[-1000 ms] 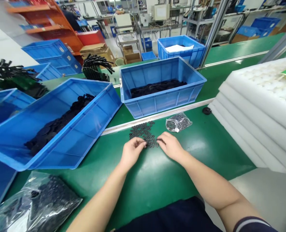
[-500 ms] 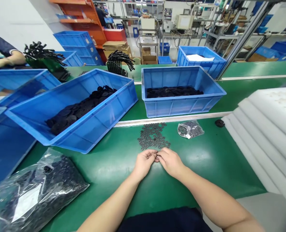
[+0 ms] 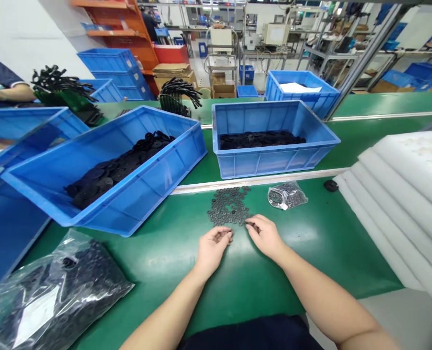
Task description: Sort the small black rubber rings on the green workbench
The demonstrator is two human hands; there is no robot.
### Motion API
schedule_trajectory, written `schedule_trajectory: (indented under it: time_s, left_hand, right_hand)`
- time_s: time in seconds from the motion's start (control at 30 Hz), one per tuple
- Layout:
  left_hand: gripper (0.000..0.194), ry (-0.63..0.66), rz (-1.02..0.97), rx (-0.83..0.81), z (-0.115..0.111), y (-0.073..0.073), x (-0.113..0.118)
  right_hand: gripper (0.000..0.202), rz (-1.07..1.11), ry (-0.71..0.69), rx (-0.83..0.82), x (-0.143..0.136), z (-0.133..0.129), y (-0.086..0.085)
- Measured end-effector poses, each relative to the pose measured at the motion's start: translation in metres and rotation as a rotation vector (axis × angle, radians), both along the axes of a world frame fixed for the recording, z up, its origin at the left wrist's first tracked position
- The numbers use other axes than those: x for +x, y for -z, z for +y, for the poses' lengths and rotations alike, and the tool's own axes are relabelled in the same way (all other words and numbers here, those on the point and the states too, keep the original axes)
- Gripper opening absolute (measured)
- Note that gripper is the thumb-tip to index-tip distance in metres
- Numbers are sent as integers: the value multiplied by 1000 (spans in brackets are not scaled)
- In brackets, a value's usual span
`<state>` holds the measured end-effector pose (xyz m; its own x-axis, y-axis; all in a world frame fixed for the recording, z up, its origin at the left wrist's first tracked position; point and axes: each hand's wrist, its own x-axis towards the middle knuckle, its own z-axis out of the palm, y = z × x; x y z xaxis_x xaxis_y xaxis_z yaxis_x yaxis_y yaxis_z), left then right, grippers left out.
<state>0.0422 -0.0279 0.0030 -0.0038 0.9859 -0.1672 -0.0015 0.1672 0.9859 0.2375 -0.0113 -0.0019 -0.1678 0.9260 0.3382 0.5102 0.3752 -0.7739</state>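
Small dark rings point(image 3: 227, 206) lie in a loose patch on the green tabletop, just beyond my hands. My left hand point(image 3: 213, 247) is closed in a pinch below the patch, thumb against the fingers. Whatever it holds is hidden by the fingertips. At the patch's near right edge, my right hand point(image 3: 266, 236) pinches thumb and forefinger together at a small dark ring point(image 3: 248, 223), largely covered by the fingers. A gap of bare table separates the two hands. To the right of the patch lies a small clear bag point(image 3: 287, 195) of similar dark pieces.
Two blue bins, one at left point(image 3: 172, 177) and one ahead point(image 3: 270, 164), hold black discs. A large clear bag point(image 3: 88, 287) of dark parts lies front left. White foam sheets point(image 3: 394, 214) are stacked at right beside a black round part point(image 3: 331, 185). A co-worker's arm point(image 3: 17, 92) shows far left.
My hands were together below the rings and have come apart. The right one has moved up and right to the patch's edge; the left one has shifted slightly left.
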Motion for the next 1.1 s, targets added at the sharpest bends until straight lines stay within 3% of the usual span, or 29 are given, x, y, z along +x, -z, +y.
schedule_trajectory:
  time_s: [0.17,0.33,0.5,0.6,0.67,0.73,0.8,0.87,0.9,0.97,1.03,1.1]
  left_hand:
    - [21,49,361,237,42,-21,-17]
    - [11,245,665,534,90,-29,-15]
    - [12,367,802,630,100,-20,-14]
    - [16,271,750,736,110,-39,-15]
    - [21,169,698,821,126,-67,-12]
    - [25,69,680,855,152,-103,-3]
    - [29,10,713,807,184,-137,12]
    - [35,77,868,647,220,-161,29]
    - [39,143,982,526,237,-168,37]
    - [52,295,1157,308,267,-171,51]
    - [71,431,1216,186,291,-165,60]
    - [87,552,1232,124,308,-154,64]
  right_hand:
    - [14,49,176,-55,15,19,6]
    - [15,116,220,-117,17,23,2]
    - [15,186,236,-168,13,21,2]
    - [20,365,221,-390,15,23,-3]
    - [30,482,180,-539,22,32,-17]
    - [39,487,153,-536,35,52,-43]
    - [41,363,171,-360,52,87,-80]
    - [37,141,253,-89,70,134,-119]
    - [36,-2,322,-27,79,159,-137]
    - [37,-334,438,-156,95,208,-163]
    - [37,-461,452,-269,106,249,-175]
    - [41,-527,424,-341,112,276,-176]
